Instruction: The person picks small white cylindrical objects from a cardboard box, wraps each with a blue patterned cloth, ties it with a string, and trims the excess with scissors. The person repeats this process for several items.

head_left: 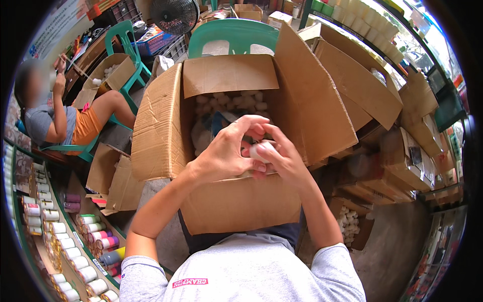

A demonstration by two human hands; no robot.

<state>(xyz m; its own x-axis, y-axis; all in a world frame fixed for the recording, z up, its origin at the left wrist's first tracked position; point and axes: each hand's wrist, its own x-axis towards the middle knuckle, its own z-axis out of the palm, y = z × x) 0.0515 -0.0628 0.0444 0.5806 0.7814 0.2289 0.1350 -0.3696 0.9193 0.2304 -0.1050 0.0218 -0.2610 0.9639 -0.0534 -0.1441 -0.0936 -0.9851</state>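
Both hands meet over the open cardboard box [226, 211] in front of me. My right hand [288, 158] is closed around a small white roll [264, 150], which looks like wound thread or yarn and is slightly blurred. Beside it, my left hand [221, 151] is arched, its thumb and index finger apart. Its thumb lies by the roll's lower side and its fingertips come near the right fingers. Inside the box are many similar white rolls [241, 103] and a white-and-blue plastic bag [216, 123], partly hidden by my hands.
A green plastic chair [234, 38] stands behind the box. At left, a person [60, 110] sits beside a carton [113, 75] of white rolls. Spool racks [65, 241] line the lower left. Stacked cartons [397, 161] crowd the right, above another box of white rolls [348, 224].
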